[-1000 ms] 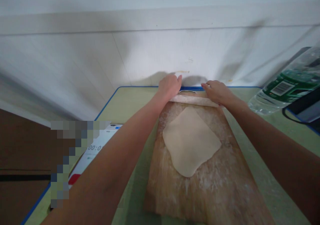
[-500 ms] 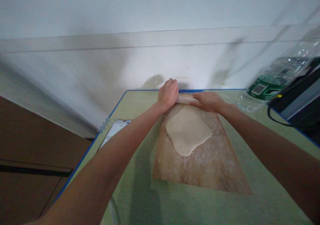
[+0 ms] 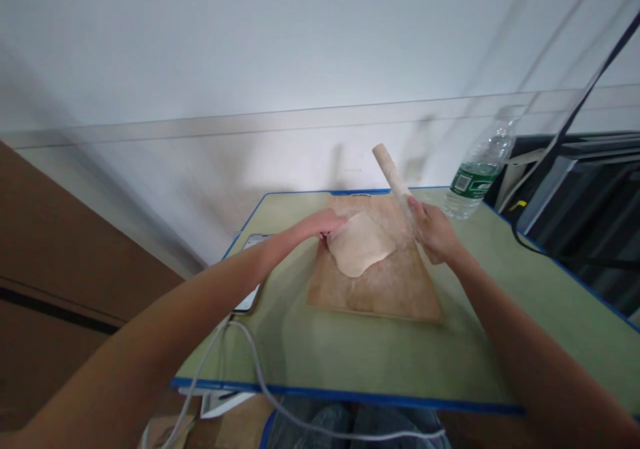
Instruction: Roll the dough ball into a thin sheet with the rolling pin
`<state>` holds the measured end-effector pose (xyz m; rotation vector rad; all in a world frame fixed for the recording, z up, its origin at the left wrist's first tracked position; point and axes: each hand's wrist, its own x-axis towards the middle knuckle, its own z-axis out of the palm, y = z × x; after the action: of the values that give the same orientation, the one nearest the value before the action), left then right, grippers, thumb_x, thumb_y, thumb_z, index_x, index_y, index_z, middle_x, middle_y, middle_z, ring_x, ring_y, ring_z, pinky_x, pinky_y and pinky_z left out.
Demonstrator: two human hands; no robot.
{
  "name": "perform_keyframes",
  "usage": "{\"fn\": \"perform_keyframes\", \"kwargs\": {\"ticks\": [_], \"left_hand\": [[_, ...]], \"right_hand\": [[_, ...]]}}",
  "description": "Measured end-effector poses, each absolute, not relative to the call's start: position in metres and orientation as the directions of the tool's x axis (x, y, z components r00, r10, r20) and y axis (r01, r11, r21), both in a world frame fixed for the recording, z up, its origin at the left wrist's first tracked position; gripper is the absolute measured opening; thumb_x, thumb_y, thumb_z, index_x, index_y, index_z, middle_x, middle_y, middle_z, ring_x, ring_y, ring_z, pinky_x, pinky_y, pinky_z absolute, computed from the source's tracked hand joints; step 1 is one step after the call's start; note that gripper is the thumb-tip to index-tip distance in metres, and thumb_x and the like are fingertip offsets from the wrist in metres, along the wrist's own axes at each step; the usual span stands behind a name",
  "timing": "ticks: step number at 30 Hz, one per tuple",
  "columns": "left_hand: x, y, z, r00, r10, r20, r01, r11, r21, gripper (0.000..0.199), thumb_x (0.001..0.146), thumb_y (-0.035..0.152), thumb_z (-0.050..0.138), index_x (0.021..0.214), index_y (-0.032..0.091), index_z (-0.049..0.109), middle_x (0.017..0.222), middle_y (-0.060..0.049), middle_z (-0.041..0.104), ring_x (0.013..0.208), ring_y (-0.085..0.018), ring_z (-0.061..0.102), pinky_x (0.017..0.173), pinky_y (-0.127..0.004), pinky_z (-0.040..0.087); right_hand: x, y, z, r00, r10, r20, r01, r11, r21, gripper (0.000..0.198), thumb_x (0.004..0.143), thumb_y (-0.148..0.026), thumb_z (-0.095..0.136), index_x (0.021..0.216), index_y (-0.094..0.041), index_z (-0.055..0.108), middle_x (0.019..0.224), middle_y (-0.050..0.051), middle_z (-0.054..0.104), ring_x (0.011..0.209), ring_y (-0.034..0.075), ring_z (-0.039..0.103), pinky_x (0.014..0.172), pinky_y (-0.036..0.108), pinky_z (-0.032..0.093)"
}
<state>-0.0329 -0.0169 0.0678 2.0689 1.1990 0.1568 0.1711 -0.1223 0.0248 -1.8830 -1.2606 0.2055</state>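
A flat, uneven sheet of dough (image 3: 361, 246) lies on a floured wooden board (image 3: 373, 299). My left hand (image 3: 327, 222) is at the dough's left edge, its fingers closed on that edge; the fingertips are partly hidden. In my right hand (image 3: 434, 231) is a floury rolling pin (image 3: 393, 171), gripped by its lower end beside the board's right edge. The pin tilts up and to the left, off the dough, its free end in front of the wall.
A clear water bottle (image 3: 473, 179) with a green label stands at the table's back right, near dark equipment (image 3: 585, 189). A phone (image 3: 249, 296) lies left of the board on the green table (image 3: 345, 356). A white cable (image 3: 260, 369) hangs over the front edge.
The rolling pin has left the board's far end, raised and tilted in my right hand alone. My left hand has let go of it and moved to the dough's left edge. The view has shifted.
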Motion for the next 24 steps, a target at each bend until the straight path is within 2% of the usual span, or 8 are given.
{"fn": "perform_keyframes", "kwargs": {"ticks": [3, 5, 8, 10, 12, 15, 18, 24], "left_hand": [[-0.027, -0.024, 0.076, 0.523, 0.782, -0.339, 0.753, -0.238, 0.613, 0.028, 0.073, 0.019, 0.059, 0.048, 0.017, 0.047, 0.039, 0.004, 0.040, 0.042, -0.011, 0.041, 0.044, -0.022, 0.032], [-0.024, -0.031, 0.077, 0.539, 0.796, -0.275, 0.749, -0.305, 0.588, 0.014, 0.073, 0.016, 0.059, 0.059, 0.016, 0.056, 0.048, 0.002, 0.052, 0.052, -0.015, 0.053, 0.049, -0.022, 0.039], [-0.021, -0.044, 0.074, 0.580, 0.814, -0.031, 0.768, -0.534, 0.352, 0.010, 0.081, 0.020, 0.055, 0.084, 0.013, 0.062, 0.080, -0.008, 0.068, 0.081, -0.025, 0.065, 0.065, -0.027, 0.046], [-0.019, -0.054, 0.072, 0.601, 0.792, 0.102, 0.777, -0.610, 0.159, 0.020, 0.087, 0.023, 0.050, 0.103, 0.012, 0.058, 0.100, -0.014, 0.068, 0.096, -0.028, 0.064, 0.074, -0.031, 0.047], [-0.014, -0.063, 0.075, 0.602, 0.778, 0.182, 0.783, -0.620, 0.059, 0.025, 0.092, 0.025, 0.046, 0.113, 0.014, 0.051, 0.105, -0.015, 0.066, 0.100, -0.028, 0.063, 0.076, -0.032, 0.046], [-0.005, -0.075, 0.093, 0.640, 0.729, 0.245, 0.753, -0.658, -0.006, 0.023, 0.095, 0.027, 0.043, 0.114, 0.015, 0.048, 0.099, -0.012, 0.067, 0.093, -0.025, 0.064, 0.072, -0.030, 0.045], [0.005, -0.082, 0.123, 0.751, 0.587, 0.303, 0.634, -0.770, -0.080, 0.020, 0.094, 0.026, 0.046, 0.111, 0.016, 0.050, 0.094, -0.010, 0.066, 0.088, -0.023, 0.063, 0.071, -0.029, 0.043], [0.017, -0.069, 0.166, 0.885, 0.297, 0.358, 0.307, -0.951, 0.032, 0.017, 0.088, 0.031, 0.055, 0.096, 0.016, 0.056, 0.086, -0.002, 0.063, 0.079, -0.014, 0.059, 0.071, -0.025, 0.040]], "right_hand": [[0.175, -0.129, 0.011, 0.544, 0.807, 0.229, 0.432, -0.036, -0.901, 0.070, 0.066, -0.091, 0.024, 0.055, -0.024, 0.042, 0.047, 0.001, 0.046, 0.043, 0.015, 0.045, 0.042, 0.029, 0.033], [0.177, -0.130, 0.007, 0.582, 0.794, 0.179, 0.262, 0.025, -0.965, 0.067, 0.067, -0.089, 0.030, 0.056, -0.024, 0.042, 0.046, 0.000, 0.044, 0.041, 0.014, 0.044, 0.040, 0.029, 0.035], [0.180, -0.129, 0.008, 0.634, 0.765, 0.114, 0.097, 0.068, -0.993, 0.060, 0.075, -0.082, 0.031, 0.057, -0.025, 0.041, 0.046, -0.001, 0.043, 0.040, 0.014, 0.045, 0.040, 0.029, 0.037], [0.182, -0.129, 0.009, 0.662, 0.744, 0.094, 0.045, 0.086, -0.995, 0.057, 0.079, -0.076, 0.031, 0.057, -0.025, 0.041, 0.047, 0.000, 0.044, 0.041, 0.014, 0.047, 0.039, 0.029, 0.038], [0.184, -0.129, 0.009, 0.688, 0.720, 0.094, 0.020, 0.111, -0.994, 0.055, 0.082, -0.073, 0.031, 0.059, -0.024, 0.041, 0.049, 0.000, 0.045, 0.042, 0.014, 0.047, 0.039, 0.028, 0.038], [0.187, -0.130, 0.009, 0.714, 0.692, 0.104, 0.007, 0.141, -0.990, 0.052, 0.083, -0.070, 0.032, 0.060, -0.025, 0.042, 0.050, 0.000, 0.045, 0.042, 0.014, 0.048, 0.039, 0.028, 0.038], [0.191, -0.130, 0.010, 0.745, 0.662, 0.081, -0.023, 0.146, -0.989, 0.050, 0.086, -0.066, 0.031, 0.061, -0.025, 0.043, 0.048, -0.001, 0.045, 0.041, 0.014, 0.047, 0.039, 0.028, 0.038], [0.196, -0.131, 0.013, 0.775, 0.631, 0.032, -0.068, 0.134, -0.989, 0.052, 0.088, -0.064, 0.032, 0.058, -0.024, 0.044, 0.048, 0.000, 0.045, 0.039, 0.014, 0.046, 0.038, 0.028, 0.038]]}}
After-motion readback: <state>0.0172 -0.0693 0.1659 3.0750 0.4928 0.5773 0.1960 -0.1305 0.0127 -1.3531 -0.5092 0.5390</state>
